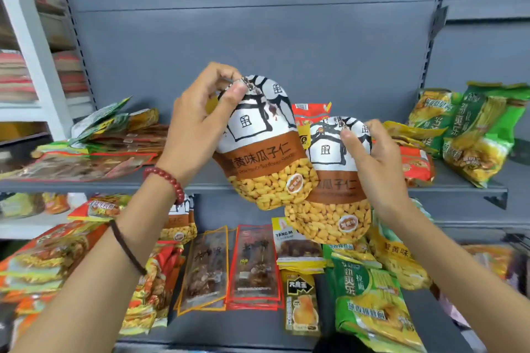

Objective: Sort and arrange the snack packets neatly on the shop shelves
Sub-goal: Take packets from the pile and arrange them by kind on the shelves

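Left seed packet (pixel 258 157) pinched at top by raised left hand (pixel 198 123); right seed packet (pixel 327 209) likewise by right hand (pixel 372 163)

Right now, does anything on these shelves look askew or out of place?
Yes: on the upper shelf, green noodle packets at the right slump in a crooked heap, and flat packets at the left lie fanned askew.

Red bead bracelet (pixel 167 179) and thin dark band (pixel 127 249), perhaps cord
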